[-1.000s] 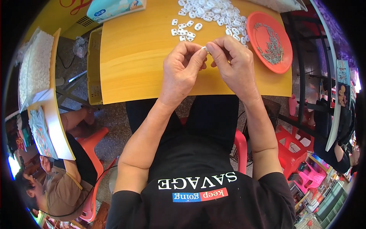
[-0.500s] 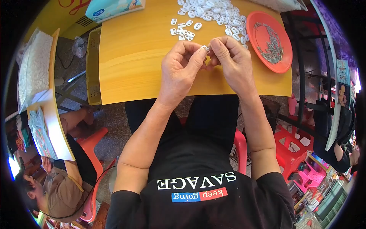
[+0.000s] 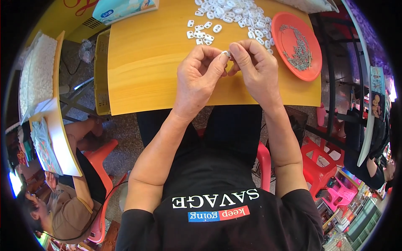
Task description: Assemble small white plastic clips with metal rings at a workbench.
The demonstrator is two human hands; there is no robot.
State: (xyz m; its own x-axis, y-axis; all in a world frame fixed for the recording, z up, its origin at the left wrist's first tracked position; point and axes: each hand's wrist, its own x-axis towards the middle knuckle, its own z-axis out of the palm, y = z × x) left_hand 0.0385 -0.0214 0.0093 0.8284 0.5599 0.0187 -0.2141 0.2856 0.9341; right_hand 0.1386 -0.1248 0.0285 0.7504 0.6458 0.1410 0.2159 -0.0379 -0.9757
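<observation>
Over the yellow table point(image 3: 146, 62), my left hand point(image 3: 197, 79) and my right hand point(image 3: 257, 69) meet fingertip to fingertip. Both pinch one small white plastic piece point(image 3: 226, 53) between thumbs and forefingers. Just beyond the hands lies a pile of several more small white pieces point(image 3: 228, 14). To the right stands an orange plate point(image 3: 284, 25) holding small thin metal parts point(image 3: 299, 52). Whether a metal part is also in my fingers is hidden.
A light blue packet point(image 3: 121, 8) lies at the table's far left edge. Another yellow table with a bag of white pieces point(image 3: 37, 75) stands to the left, where another person point(image 3: 63, 209) sits. Red plastic stools point(image 3: 322, 167) stand to the right.
My hands stay together over the table, with only small finger movements on the white piece.
</observation>
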